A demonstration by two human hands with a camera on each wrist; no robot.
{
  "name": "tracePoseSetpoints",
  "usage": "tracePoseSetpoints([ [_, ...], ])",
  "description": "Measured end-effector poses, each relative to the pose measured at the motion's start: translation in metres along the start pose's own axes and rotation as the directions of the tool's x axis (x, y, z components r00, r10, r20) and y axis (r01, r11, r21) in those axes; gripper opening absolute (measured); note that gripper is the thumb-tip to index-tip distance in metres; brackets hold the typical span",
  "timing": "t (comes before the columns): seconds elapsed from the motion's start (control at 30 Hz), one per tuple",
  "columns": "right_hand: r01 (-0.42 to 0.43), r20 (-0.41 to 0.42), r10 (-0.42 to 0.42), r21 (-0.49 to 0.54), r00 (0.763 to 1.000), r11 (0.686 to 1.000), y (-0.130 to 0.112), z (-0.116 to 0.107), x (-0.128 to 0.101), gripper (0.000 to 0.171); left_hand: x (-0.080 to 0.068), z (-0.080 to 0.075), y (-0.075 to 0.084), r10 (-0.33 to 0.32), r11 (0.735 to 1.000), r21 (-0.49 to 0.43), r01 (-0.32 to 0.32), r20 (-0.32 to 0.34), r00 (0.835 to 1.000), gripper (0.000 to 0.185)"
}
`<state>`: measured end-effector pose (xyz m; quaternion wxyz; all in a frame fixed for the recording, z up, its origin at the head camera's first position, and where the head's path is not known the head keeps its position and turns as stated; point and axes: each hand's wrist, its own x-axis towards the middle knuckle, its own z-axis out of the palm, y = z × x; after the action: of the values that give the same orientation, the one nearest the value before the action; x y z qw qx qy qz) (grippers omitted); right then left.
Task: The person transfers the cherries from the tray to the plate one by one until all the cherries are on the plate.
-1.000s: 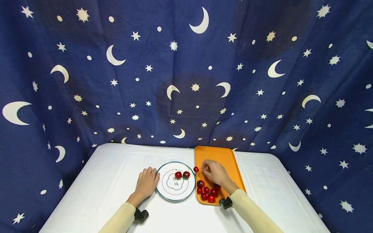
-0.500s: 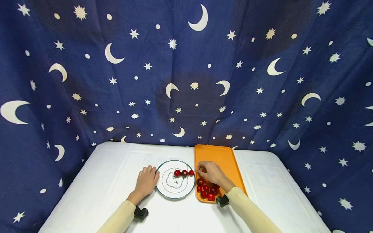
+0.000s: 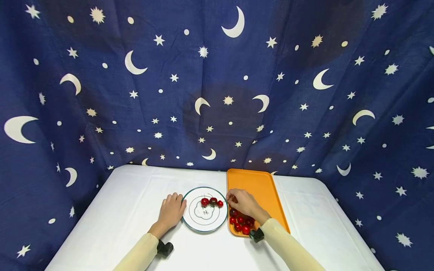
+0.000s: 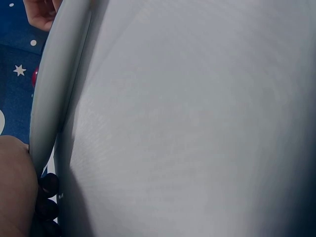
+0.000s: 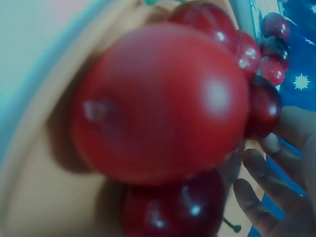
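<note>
Nearest you, your two cream sleeves come in over the white bench point(image 3: 129, 203), each with a dark wrist camera strapped on.

Your left hand point(image 3: 171, 212) lies flat on the bench with its fingers straight and relaxed, holding nothing; the fingertips touch the left rim of the round plate point(image 3: 191, 226). The left wrist view shows only the pale plate rim point(image 4: 54, 98) close up and the cloth beside it.

Your right hand point(image 3: 242, 203) rests over the near half of the orange tray point(image 3: 262, 184), which stands just to the right of the plate. Its fingers are bent toward the plate's right rim, at the stem end of the rightmost cherry point(image 3: 220, 204); the stem is too thin to tell whether you pinch it or have let it go. In the right wrist view the fingers point(image 5: 276, 197) look loosely spread.

A cluster of cherries point(image 3: 240, 223) sits at the near end of the tray, partly under your right wrist; the right wrist camera sees them very close and blurred, one big red cherry point(image 5: 158, 103) filling the frame.

On the plate, three cherries lie in a row across its far half, the rightmost one near the rim.

Behind the bench hangs a dark blue curtain point(image 3: 217, 94) printed with moons and stars.
</note>
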<state>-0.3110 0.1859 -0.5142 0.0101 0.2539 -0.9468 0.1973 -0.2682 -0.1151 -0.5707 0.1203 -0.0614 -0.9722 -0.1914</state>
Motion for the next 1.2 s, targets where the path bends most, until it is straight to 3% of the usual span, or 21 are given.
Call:
tracePoseSetpoints([
  [0.3, -0.071, 0.024, 0.07, 0.042, 0.997, 0.997, 0.005, -0.005, -0.006, 0.013, -0.002, -0.001, 0.003, -0.009, 1.0, -0.011, 0.01, 0.015, 1.0, 0.024],
  [0.53, -0.149, 0.091, 0.144, 0.055, 0.985, 0.987, 0.006, -0.01, -0.01, 0.017, -0.002, -0.001, 0.002, -0.008, 1.0, -0.005, 0.008, 0.01, 1.0, 0.024],
  [0.73, -0.128, 0.132, 0.123, 0.027, 0.984, 0.991, 0.005, -0.013, -0.015, 0.011, -0.001, 0.0, 0.002, -0.009, 1.0, 0.001, 0.009, 0.012, 1.0, 0.024],
  [0.97, -0.113, 0.202, 0.105, 0.026, 0.974, 0.993, 0.004, -0.018, -0.019, 0.027, -0.001, -0.001, 0.002, -0.006, 1.0, -0.001, 0.006, 0.009, 1.0, 0.024],
  [1.2, -0.072, 0.247, 0.057, 0.051, 0.967, 0.996, 0.006, -0.019, -0.021, 0.026, -0.001, 0.0, 0.001, -0.002, 1.0, -0.001, 0.002, 0.001, 1.0, 0.024],
])
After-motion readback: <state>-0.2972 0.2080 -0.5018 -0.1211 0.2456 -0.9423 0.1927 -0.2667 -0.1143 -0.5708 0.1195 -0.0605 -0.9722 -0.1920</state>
